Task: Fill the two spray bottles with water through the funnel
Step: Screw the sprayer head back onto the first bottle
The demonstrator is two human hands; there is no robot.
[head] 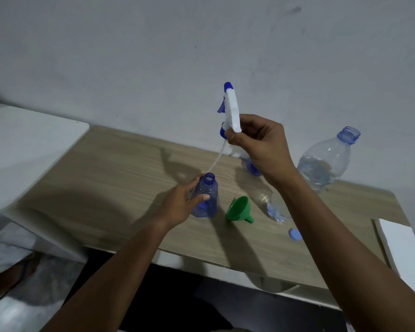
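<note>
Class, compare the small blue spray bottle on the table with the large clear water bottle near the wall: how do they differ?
The spray bottle is small and blue-tinted; the water bottle is much larger and nearly clear. The left hand holds the spray bottle, while the water bottle stands untouched. The water bottle shows water partway up; the spray bottle's level is unclear. Both are uncapped and stand on the table.

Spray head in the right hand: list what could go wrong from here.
1. The right hand pinches the spray head by its lower end only, dip tube dangling; it could slip or drip on the table.
2. The large water bottle stands uncapped near the right forearm; a bump could tip it.
3. The green funnel lies on its side beside the small bottle held by the left hand; it might roll.
</note>
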